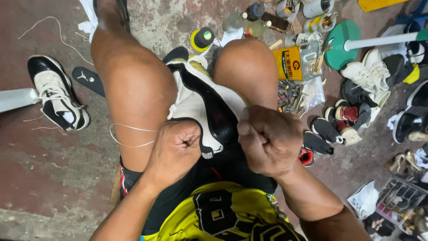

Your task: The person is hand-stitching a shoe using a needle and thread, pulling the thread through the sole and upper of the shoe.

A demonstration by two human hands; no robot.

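Observation:
A black and white high-top sneaker (203,107) is clamped between my knees, heel toward me. My left hand (174,149) is closed in a fist against the shoe's near left side, and a thin white thread (129,136) loops from it across my left thigh. My right hand (271,140) is closed too, its thumb and fingers pinching the shoe's right edge by my right knee. Whatever it holds there is too small to make out.
The matching sneaker (57,94) and a black insole (89,80) lie on the red floor to the left. Bottles, a yellow tin (289,63), tools, several shoes (370,76) and a green stand base (341,44) crowd the right. A compartment tray (401,198) sits lower right.

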